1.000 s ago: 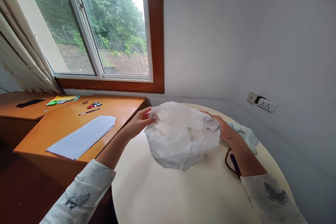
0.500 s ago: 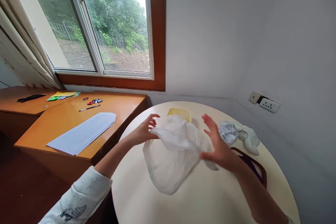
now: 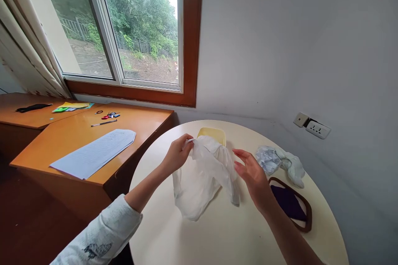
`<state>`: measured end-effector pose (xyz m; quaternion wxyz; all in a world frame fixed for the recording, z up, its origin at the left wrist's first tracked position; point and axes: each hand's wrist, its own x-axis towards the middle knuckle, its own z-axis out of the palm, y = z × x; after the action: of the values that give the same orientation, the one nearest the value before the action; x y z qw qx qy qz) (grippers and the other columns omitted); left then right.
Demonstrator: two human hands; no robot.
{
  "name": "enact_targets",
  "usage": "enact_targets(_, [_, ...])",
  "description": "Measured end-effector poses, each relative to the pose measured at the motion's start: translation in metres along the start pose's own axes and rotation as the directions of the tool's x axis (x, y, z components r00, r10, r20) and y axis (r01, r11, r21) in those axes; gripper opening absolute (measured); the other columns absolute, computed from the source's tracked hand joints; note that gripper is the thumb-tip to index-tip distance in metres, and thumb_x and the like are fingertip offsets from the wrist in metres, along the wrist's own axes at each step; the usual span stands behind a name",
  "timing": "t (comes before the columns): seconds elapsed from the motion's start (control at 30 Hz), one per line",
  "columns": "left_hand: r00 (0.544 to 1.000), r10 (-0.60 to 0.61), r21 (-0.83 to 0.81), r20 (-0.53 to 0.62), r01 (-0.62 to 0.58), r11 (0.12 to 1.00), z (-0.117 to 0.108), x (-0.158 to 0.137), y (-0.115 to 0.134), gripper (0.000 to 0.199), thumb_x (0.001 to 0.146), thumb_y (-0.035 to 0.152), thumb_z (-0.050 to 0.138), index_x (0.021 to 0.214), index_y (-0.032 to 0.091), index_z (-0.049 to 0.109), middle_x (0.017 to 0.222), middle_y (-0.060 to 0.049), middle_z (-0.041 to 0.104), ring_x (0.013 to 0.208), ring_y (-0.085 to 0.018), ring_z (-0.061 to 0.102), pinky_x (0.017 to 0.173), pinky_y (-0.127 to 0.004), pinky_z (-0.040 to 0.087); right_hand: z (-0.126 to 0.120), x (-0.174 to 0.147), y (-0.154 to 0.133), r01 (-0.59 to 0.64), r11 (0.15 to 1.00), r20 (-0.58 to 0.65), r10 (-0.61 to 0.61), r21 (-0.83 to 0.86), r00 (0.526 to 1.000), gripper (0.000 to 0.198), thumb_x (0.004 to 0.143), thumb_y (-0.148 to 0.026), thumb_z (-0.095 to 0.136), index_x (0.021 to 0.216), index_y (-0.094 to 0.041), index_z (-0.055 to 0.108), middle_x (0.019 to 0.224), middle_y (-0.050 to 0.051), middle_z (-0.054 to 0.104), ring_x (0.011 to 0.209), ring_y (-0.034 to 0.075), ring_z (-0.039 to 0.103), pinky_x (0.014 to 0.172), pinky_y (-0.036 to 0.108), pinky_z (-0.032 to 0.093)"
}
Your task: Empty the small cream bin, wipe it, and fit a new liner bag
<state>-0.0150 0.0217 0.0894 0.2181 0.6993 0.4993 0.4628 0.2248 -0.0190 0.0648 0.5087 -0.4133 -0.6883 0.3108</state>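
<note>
Head view, clock directions taken from the middle of the bag, with 12 o'clock away from the wearer. The white bag (image 3: 199,176) lies spread over the bench (image 3: 236,242), between the two hands. The left hand (image 3: 176,154), at 10 o'clock, pinches the bag's upper corner between thumb and fingers. The right hand (image 3: 253,174), at 3 o'clock, is open and holds nothing; its fingertips are just beside the bag's edge, contact being impossible to tell. The bag's long axis runs roughly from 1 to 7 o'clock, its rounded end toward the wearer; a narrow flap points to 5 o'clock. At 12 o'clock, a yellow tray (image 3: 214,132) is partly covered by the bag.
</note>
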Motion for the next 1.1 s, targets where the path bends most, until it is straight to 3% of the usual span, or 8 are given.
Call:
enact_targets(0.07, [0.999, -0.01, -0.047, -0.041, 0.008, 0.999, 0.002, 0.005, 0.007, 0.011, 0.083, 0.025, 0.042, 0.076, 0.02, 0.05, 0.066, 0.002, 0.055, 0.064, -0.014, 0.052, 0.06, -0.025, 0.04, 0.008, -0.006, -0.011, 0.037, 0.999, -0.032, -0.036, 0.036, 0.999, 0.046, 0.079, -0.042, 0.052, 0.121, -0.026, 0.041, 0.125, 0.009, 0.048, 0.119, 0.025, 0.043, 0.095, 0.042, 0.04])
enact_targets(0.2, [0.994, -0.022, -0.143, -0.11, 0.006, 0.99, 0.005, 0.018, 0.018, 0.01, 0.083, 0.023, 0.04, 0.076, 0.02, 0.046, 0.06, 0.004, 0.05, 0.055, -0.012, 0.049, 0.052, -0.022, 0.038, 0.023, -0.011, -0.013, 0.173, 0.924, -0.015, -0.19, -0.342, 0.982, 0.082, 0.065, -0.038, 0.068, 0.135, -0.027, 0.026, 0.139, 0.009, 0.031, 0.128, 0.03, 0.028, 0.102, 0.048, 0.029])
enact_targets(0.3, [0.99, -0.031, -0.166, -0.138, 0.008, 0.986, 0.004, 0.029, 0.02, 0.011, 0.083, 0.025, 0.04, 0.075, 0.02, 0.045, 0.059, 0.004, 0.049, 0.052, -0.011, 0.048, 0.049, -0.021, 0.037, 0.02, 0.004, 0.002, 0.164, 0.858, -0.089, -0.235, -0.487, 0.968, 0.045, 0.073, -0.032, 0.058, 0.117, -0.024, 0.05, 0.127, 0.01, 0.047, 0.12, 0.03, 0.04, 0.099, 0.048, 0.028])
enact_targets(0.4, [0.988, -0.059, -0.148, -0.142, 0.037, 0.988, 0.0, 0.046, 0.015, 0.013, 0.083, 0.03, 0.043, 0.074, 0.02, 0.044, 0.056, 0.004, 0.05, 0.049, -0.011, 0.049, 0.049, -0.022, 0.037, 0.003, 0.034, 0.016, 0.05, 0.942, -0.15, -0.105, -0.332, 0.983, 0.019, 0.079, -0.032, 0.048, 0.086, -0.02, 0.061, 0.092, 0.007, 0.063, 0.089, 0.023, 0.057, 0.081, 0.037, 0.042])
enact_targets(0.5, [0.987, -0.11, -0.14, -0.119, 0.092, 0.986, -0.005, 0.065, 0.008, 0.018, 0.081, 0.036, 0.048, 0.073, 0.02, 0.044, 0.051, 0.005, 0.048, 0.043, -0.01, 0.047, 0.045, -0.022, 0.034, -0.014, 0.07, 0.026, -0.084, 0.993, -0.19, 0.066, -0.087, 0.98, 0.021, 0.076, -0.037, 0.051, 0.082, -0.019, 0.06, 0.08, 0.004, 0.064, 0.073, 0.018, 0.057, 0.063, 0.027, 0.043])
enact_targets(0.6, [0.981, -0.162, -0.135, -0.104, 0.147, 0.98, -0.01, 0.084, 0.0, 0.02, 0.077, 0.038, 0.054, 0.076, 0.02, 0.046, 0.05, 0.005, 0.049, 0.041, -0.01, 0.044, 0.043, -0.021, 0.03, -0.023, 0.106, 0.038, -0.189, 0.981, -0.133, 0.192, 0.04, 0.972, 0.026, 0.073, -0.042, 0.053, 0.082, -0.018, 0.061, 0.076, 0.002, 0.063, 0.066, 0.015, 0.056, 0.057, 0.024, 0.041])
enact_targets(0.83, [0.957, -0.268, -0.099, -0.107, 0.258, 0.961, -0.005, 0.129, -0.034, 0.028, 0.071, 0.029, 0.062, 0.094, 0.02, 0.049, 0.061, 0.004, 0.051, 0.053, -0.011, 0.052, 0.046, -0.019, 0.032, -0.022, 0.164, 0.092, -0.323, 0.946, -0.098, 0.32, -0.02, 0.942, 0.032, 0.066, -0.049, 0.055, 0.068, -0.017, 0.058, 0.054, -0.001, 0.053, 0.048, 0.011, 0.046, 0.047, 0.023, 0.034])
enact_targets(1.1, [0.92, -0.383, 0.015, -0.077, 0.386, 0.923, 0.026, 0.149, -0.108, 0.037, 0.066, 0.033, 0.069, 0.093, 0.018, 0.05, 0.065, 0.001, 0.055, 0.059, -0.015, 0.056, 0.052, -0.021, 0.036, -0.009, 0.172, 0.15, -0.405, 0.878, -0.056, 0.404, -0.255, 0.913, 0.031, 0.069, -0.046, 0.05, 0.054, -0.019, 0.045, 0.047, -0.006, 0.039, 0.044, 0.009, 0.037, 0.044, 0.021, 0.028])
